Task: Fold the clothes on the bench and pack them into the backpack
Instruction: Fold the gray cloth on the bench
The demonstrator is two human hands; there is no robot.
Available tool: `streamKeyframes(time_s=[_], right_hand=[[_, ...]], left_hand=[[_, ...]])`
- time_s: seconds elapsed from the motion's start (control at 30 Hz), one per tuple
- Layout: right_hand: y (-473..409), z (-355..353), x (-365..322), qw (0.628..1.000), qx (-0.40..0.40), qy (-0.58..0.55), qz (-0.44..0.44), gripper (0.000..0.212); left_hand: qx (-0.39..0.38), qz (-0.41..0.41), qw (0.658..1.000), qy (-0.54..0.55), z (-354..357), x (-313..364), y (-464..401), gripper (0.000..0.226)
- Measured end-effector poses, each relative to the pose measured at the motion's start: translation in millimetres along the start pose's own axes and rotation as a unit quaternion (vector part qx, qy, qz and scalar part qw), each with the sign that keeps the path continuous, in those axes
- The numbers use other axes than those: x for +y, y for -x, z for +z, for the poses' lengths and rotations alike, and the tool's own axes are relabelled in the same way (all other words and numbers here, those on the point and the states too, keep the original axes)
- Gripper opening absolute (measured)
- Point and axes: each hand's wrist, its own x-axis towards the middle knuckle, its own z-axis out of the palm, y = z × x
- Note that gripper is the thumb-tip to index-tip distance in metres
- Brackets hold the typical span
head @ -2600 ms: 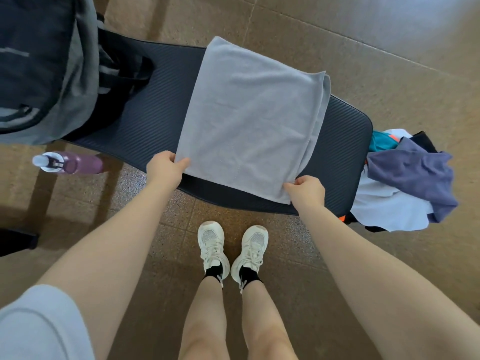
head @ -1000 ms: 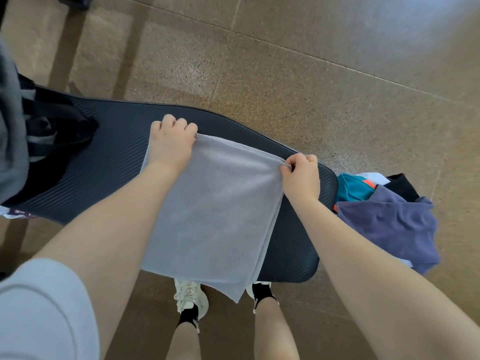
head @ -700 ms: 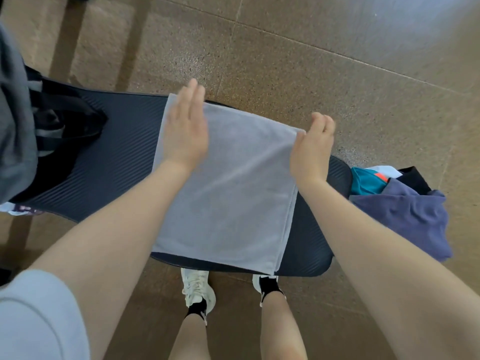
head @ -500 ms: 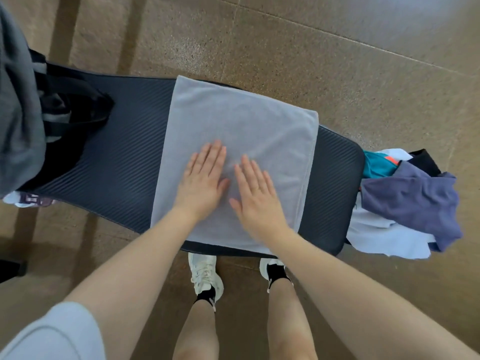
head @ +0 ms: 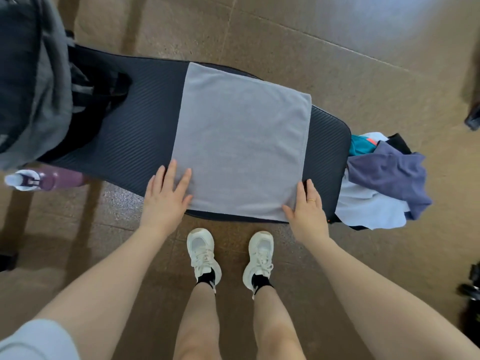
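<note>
Backpack point(head: 28, 81) upright at far left, on the left end of the bench point(head: 135, 141); dark straps spilling onto the ribbed pad beside it. Purple bottle point(head: 46, 179) lying on the floor just below, off the near edge of the bench.

Grey cloth point(head: 241, 149) next, spread flat across the bench's middle, already doubled into a near-square panel, its far edge reaching the far side of the pad and its near edge at the near side. Slightly longer across the bench than along it, by the look of it, so the long axis running away from the body.

Left hand point(head: 166, 196) flat on the near left corner, fingers straight and spread, pressing down, gripping nothing. Right hand point(head: 307, 209) at the near right corner, fingers extended along the cloth's right edge, thumb touching the near hem; likewise pinching nothing. Both hands equally near, one per corner, with the cloth lying straight ahead of them.

Probably the smoothing pass before another fold. Either direction open from here: near edge carried away to the far edge, or right edge carried across toward the backpack side.

Pile of unfolded clothes point(head: 384, 178) at far right, hanging off the bench's right end, nearest the right hand.
</note>
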Motion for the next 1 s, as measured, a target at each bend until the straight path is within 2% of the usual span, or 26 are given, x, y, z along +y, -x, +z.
streamKeyframes(time_s=[0.07, 0.17, 0.27, 0.33, 0.4, 0.43, 0.57, 0.73, 0.8, 0.9, 1.0], right_hand=[[6, -3, -4, 0.998, 0.024, -0.059, 0.026, 0.058], [11, 1, -9, 0.992, 0.050, -0.081, 0.081, 0.045], [8, 9, -13, 0.966, 0.052, -0.190, 0.167, 0.044], [1, 17, -14, 0.953, 0.058, -0.226, 0.193, 0.032], [-1, 22, -12, 0.963, 0.059, -0.196, 0.175, 0.016], [0, 23, -11, 0.960, 0.065, -0.210, 0.172, 0.017], [19, 13, -7, 0.895, 0.068, -0.397, 0.191, 0.009], [60, -17, -6, 0.833, 0.065, -0.510, 0.203, 0.020], [75, -34, -6, 0.840, 0.056, -0.503, 0.193, 0.014], [83, -58, -10, 0.858, 0.021, -0.489, 0.158, 0.004], [74, -83, -17, 0.858, 0.017, -0.492, 0.149, 0.014]], left_hand=[[0.041, -0.089, 0.992, 0.080, -6, 8, 7, 0.059], [0.078, -0.233, 0.949, 0.198, -8, 22, 5, 0.047], [0.086, -0.308, 0.903, 0.287, -5, 27, 0, 0.037], [0.075, -0.336, 0.881, 0.324, 0, 24, -3, 0.031], [0.066, -0.332, 0.872, 0.353, 3, 22, -3, 0.025], [0.066, -0.325, 0.868, 0.369, 3, 21, -1, 0.024], [0.054, -0.314, 0.850, 0.421, -5, 21, 18, 0.024], [0.048, -0.275, 0.868, 0.410, -41, 23, 49, 0.024], [0.043, -0.265, 0.871, 0.411, -58, 22, 59, 0.027], [0.020, -0.227, 0.874, 0.429, -82, 20, 64, 0.016], [-0.005, -0.180, 0.871, 0.458, -103, 16, 54, 0.007]])
